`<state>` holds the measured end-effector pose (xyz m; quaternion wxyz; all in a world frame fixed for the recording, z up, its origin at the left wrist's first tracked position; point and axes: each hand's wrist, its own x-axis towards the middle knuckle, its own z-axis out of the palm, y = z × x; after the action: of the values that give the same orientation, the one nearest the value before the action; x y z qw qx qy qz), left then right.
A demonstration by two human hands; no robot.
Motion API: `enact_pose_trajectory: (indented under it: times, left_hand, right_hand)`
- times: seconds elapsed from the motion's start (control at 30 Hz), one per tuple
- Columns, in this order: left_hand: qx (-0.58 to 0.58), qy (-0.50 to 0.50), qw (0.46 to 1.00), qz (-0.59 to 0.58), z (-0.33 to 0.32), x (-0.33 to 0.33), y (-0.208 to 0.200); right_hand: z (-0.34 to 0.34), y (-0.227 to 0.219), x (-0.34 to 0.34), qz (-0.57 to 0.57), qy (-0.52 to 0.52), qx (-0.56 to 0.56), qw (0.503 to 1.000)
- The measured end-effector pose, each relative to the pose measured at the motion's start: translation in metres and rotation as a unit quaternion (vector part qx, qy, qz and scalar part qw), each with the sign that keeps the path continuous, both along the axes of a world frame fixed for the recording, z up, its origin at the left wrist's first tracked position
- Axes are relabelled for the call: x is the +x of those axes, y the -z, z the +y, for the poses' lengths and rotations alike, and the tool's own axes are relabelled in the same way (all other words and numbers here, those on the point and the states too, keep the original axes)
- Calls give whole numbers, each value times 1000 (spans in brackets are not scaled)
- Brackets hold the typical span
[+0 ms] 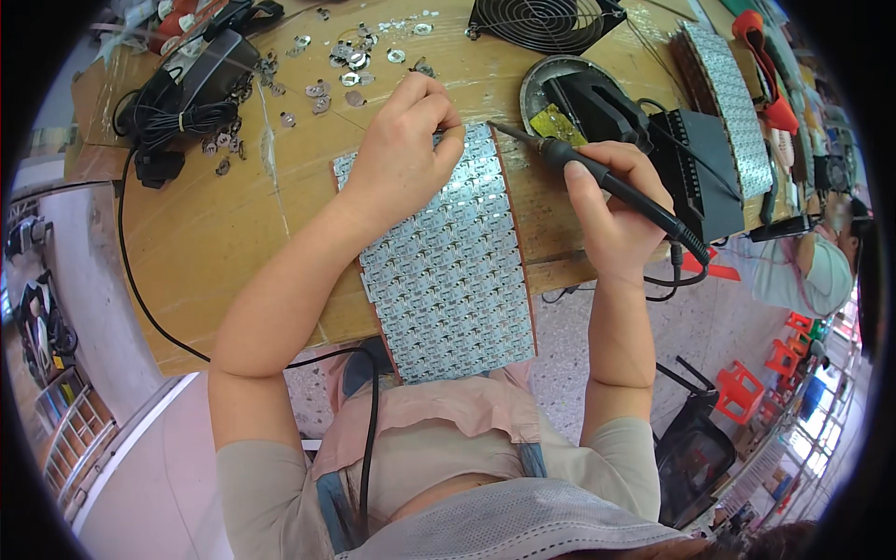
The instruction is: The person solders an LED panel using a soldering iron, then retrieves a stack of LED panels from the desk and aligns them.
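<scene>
My right hand [621, 201] is wrapped round the black handle of a soldering iron [607, 177]. The iron's thin tip points left, at the far right corner of a panel of small circuit boards [453, 280]. This long white panel with reddish-brown edges lies partly on the table and reaches over its near edge toward my lap. Above its far end, my left hand [406, 154] is closed, thumb and fingers pinched close to the iron's tip. Whatever the pinch holds is hidden or too small to name. A round metal disc [423, 67] shows just beyond the left knuckles.
Several metal discs [355, 58] are scattered across the far table. A round metal tray [534, 89] with a black stand and yellow sponge sits right, beside a black box [695, 177] and stacked panels [737, 121]. Behind are a fan [551, 23] and, left, black cables [191, 117].
</scene>
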<state>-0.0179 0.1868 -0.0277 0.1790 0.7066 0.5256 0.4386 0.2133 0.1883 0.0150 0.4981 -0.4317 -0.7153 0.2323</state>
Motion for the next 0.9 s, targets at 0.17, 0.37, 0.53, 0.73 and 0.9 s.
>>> enact_pose_trajectory:
  times: [0.17, 0.37, 0.53, 0.73, 0.9]
  left_hand:
    - [-4, 11, 1000, -15, 0, 1, 0]
    - [2, 9, 1000, -3, 1, 1, 0]
    - [12, 2, 1000, 10, 0, 1, 1]
    - [12, 2, 1000, 15, 0, 2, -1]
    - [15, -1, 1000, 22, 1, 4, 0]
  right_hand:
    - [2, 2, -1, 2, -8, 4, 1000]
    - [1, -3, -3, -3, 2, -27, 1000]
    - [-2, -5, -4, 1, 30, -67, 997]
    - [0, -2, -5, 19, 22, -76, 997]
    - [4, -6, -5, -3, -3, -34, 999]
